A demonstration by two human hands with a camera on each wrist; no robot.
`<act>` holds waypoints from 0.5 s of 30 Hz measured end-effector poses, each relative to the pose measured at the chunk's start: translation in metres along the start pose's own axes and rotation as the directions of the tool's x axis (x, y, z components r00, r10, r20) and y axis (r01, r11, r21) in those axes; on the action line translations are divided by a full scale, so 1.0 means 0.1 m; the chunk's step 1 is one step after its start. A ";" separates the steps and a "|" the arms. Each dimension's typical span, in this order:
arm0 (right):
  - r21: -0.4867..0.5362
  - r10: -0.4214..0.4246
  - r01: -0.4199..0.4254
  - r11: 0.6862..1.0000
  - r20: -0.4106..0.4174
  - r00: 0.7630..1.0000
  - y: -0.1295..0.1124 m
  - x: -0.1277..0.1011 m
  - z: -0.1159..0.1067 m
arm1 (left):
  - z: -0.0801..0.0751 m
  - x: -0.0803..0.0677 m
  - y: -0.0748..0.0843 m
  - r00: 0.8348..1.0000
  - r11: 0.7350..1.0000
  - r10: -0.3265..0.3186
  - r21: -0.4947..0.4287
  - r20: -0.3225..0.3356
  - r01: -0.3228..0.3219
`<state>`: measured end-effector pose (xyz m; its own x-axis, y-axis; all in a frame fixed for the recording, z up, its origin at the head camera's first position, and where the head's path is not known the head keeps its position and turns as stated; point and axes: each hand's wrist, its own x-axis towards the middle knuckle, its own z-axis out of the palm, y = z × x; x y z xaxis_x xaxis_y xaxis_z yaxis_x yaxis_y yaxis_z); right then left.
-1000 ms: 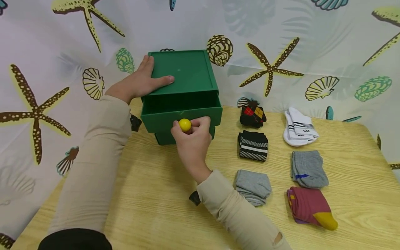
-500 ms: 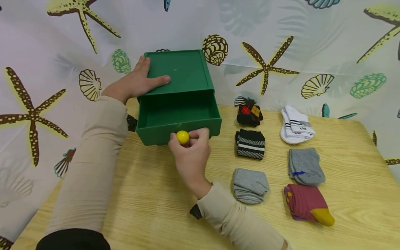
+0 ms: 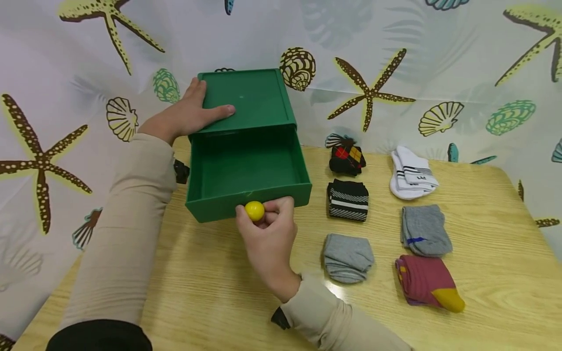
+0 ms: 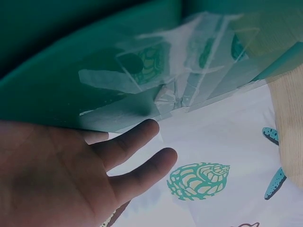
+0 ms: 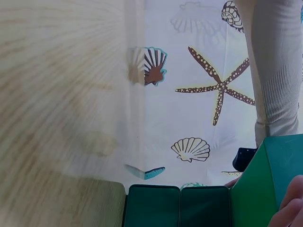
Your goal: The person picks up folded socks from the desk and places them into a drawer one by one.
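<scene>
In the head view a green drawer box stands against the patterned cloth. Its upper drawer is pulled well out, showing a bare green bottom. My right hand pinches the round yellow knob on the drawer front between thumb and fingers. On the box's left top edge rests my left hand, thumb lying across the lid and fingers extended over the side. The left wrist view has its palm beside the shiny green wall. Right fingertips show at the right wrist view's edge, near the drawer.
Several folded socks lie to the right on the wooden table: argyle socks, striped socks, plain grey socks, white socks, blue-marked grey socks and maroon socks. A seashell-print cloth hangs behind.
My right hand has drawn the drawer farther out toward me by the yellow knob, exposing more of its inside. The left hand has stayed on the box top; the socks lie unchanged.
</scene>
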<state>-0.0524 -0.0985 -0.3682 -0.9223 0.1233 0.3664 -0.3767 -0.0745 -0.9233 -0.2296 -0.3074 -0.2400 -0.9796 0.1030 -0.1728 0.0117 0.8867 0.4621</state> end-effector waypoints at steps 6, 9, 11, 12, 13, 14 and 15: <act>0.015 -0.008 0.007 1.000 0.025 1.000 -0.02 -0.03 -0.04 | 0.01 0.00 0.01 1.000 1.000 0.006 -0.006 -0.006 -0.006; 0.031 -0.006 0.005 1.000 0.047 0.999 -0.03 -0.03 -0.06 | 0.02 0.01 0.01 1.000 1.000 0.011 -0.014 -0.008 -0.012; 0.036 0.001 -0.004 0.999 0.068 0.998 -0.03 -0.03 -0.08 | 0.02 0.02 0.01 1.000 1.000 0.011 -0.017 -0.008 -0.011; 0.037 0.004 -0.007 0.999 0.084 0.996 -0.03 -0.03 -0.09 | 0.02 0.02 0.01 1.000 1.000 0.009 -0.018 -0.007 -0.009; 0.035 0.005 -0.009 0.999 0.102 0.995 -0.03 -0.03 -0.11 | 0.02 0.02 0.00 1.000 1.000 0.007 -0.021 -0.007 -0.008; 0.032 0.008 -0.011 0.999 0.122 0.993 -0.03 -0.03 -0.13 | 0.02 0.02 0.00 1.000 1.000 0.005 -0.023 -0.006 -0.006; 0.028 0.010 -0.014 1.000 0.143 0.990 -0.03 -0.03 -0.15 | 0.01 0.02 0.00 1.000 1.000 0.003 -0.028 -0.004 -0.004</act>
<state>-0.0467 -0.0836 -0.3682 -0.9289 -0.0207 0.3697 -0.3658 -0.1041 -0.9249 -0.2309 -0.3067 -0.2414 -0.9803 0.1043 -0.1678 0.0096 0.8735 0.4868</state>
